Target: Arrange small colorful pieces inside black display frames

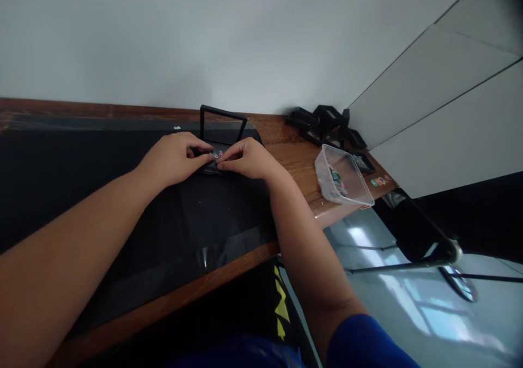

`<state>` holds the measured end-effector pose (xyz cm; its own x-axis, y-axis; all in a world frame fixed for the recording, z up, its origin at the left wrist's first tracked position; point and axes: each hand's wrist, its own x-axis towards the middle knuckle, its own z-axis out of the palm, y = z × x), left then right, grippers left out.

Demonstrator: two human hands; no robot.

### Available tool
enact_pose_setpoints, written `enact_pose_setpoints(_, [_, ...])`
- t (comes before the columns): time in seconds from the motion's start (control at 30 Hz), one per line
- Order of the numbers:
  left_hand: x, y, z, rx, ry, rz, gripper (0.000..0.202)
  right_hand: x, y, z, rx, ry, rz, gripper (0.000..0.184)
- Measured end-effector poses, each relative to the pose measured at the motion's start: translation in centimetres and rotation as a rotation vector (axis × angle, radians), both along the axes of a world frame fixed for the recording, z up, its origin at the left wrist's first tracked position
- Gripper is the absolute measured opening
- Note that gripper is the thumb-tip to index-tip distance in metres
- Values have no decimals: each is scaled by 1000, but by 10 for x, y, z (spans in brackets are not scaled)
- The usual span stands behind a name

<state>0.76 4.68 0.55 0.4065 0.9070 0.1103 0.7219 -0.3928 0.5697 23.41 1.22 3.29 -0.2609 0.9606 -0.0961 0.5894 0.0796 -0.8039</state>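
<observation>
Over the worktop [183, 210], the left hand [174, 156] and right hand [254, 159] curl finger toward thumb around tiny pink and pale pieces [220, 154]; from here I can't tell whether either pinches one. They lie on a dark flat panel [212, 170], likely light, fiddly, best taken by their edges. Just beyond, the upright black rectangular frame [223, 110] looks stiff, best held by its sides.

the frame [202, 122] looks matt, the tabletop [286, 152] grained wood.
</observation>
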Motion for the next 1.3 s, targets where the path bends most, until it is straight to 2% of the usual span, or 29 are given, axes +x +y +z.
enact_pose_setpoints(0.17, [1,-1,-2,21,6,6,44,5,2,1,82,-42,1,13])
enact_pose_setpoints(0.33, [2,-2,1,21,52,-36,51,8,3,3,204,-130,-38,17])
enact_pose_setpoints(0.43, [2,-4,2,40,83,-47,57,5,3,3,197,-177,-11,18])
enact_pose_setpoints(0.6, [7,-10,5,35,118,31,48,1,3,0,177,-177,-11,15])
enact_pose_setpoints(0.9, [9,-12,6,38,103,56,43,1,5,-6,169,-144,36,18])
enact_pose_setpoints(1.13, [8,-11,5,1,68,73,47,9,5,1,179,-184,-68,19])
enact_pose_setpoints(1.3, [6,-6,-2,42,56,65,46,6,4,-1,154,-201,-41,14])
